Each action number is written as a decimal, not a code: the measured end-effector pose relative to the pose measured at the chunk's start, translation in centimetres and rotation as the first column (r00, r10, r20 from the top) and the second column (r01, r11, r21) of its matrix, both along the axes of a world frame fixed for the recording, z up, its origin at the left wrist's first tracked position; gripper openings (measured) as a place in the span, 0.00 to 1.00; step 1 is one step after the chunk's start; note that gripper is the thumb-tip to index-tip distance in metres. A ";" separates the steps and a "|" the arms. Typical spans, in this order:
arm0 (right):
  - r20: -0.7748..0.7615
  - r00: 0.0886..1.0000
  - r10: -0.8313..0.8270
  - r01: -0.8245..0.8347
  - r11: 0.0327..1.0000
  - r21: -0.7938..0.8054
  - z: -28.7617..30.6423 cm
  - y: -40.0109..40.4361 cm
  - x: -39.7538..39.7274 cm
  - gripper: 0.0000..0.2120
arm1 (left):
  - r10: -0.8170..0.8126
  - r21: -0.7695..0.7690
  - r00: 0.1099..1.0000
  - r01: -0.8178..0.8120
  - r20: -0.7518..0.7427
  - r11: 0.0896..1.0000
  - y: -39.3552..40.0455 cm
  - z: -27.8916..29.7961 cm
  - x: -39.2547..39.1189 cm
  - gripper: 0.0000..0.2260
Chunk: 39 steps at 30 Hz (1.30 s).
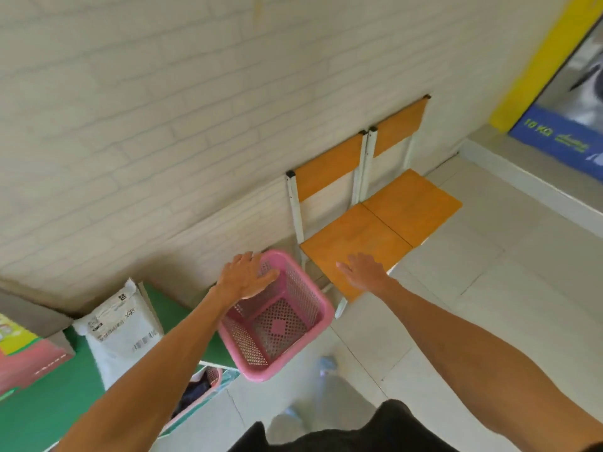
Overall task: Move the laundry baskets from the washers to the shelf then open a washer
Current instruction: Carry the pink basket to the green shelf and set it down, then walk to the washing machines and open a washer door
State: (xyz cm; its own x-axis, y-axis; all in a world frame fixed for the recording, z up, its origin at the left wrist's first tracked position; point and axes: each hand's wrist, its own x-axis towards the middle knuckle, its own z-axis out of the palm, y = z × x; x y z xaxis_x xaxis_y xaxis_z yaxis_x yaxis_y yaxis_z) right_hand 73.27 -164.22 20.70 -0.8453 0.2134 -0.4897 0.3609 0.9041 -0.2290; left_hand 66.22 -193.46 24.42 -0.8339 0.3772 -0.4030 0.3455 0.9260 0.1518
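A pink perforated laundry basket (277,324) sits empty at the right end of the green shelf top (49,402), partly overhanging its edge. My left hand (248,275) hovers over the basket's far-left rim with fingers spread, holding nothing. My right hand (363,272) is open to the right of the basket, above the seat of an orange chair, also holding nothing. A second pink basket (204,391) with dark clothes shows on a lower level, mostly hidden by my left forearm. No washer door is clearly in view.
Two orange chairs (385,223) with white frames stand against the pale brick wall. A white parcel bag (120,331) and a colourful box (23,350) lie on the green shelf. A blue poster (561,138) and a yellow frame (538,63) are at the right. The floor is pale tile.
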 end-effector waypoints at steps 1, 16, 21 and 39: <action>0.004 0.999 -0.045 0.045 0.999 0.010 0.2 1.4 1.1 0.32 | -0.037 0.008 0.999 0.037 0.003 0.999 1.3 0.1 -0.3 0.37; 0.040 0.877 -0.479 0.470 0.871 0.141 0.7 23.2 18.2 0.34 | -0.520 0.025 0.854 0.519 0.036 0.854 27.6 0.1 2.1 0.38; 0.018 0.844 -0.536 0.528 0.837 0.143 1.9 32.9 20.8 0.34 | -0.553 0.073 0.833 0.553 -0.022 0.830 39.0 0.4 3.1 0.38; -0.040 0.765 -0.643 0.642 0.756 0.129 2.7 64.4 19.2 0.34 | -0.706 0.066 0.696 0.717 -0.132 0.694 74.8 1.1 -1.5 0.39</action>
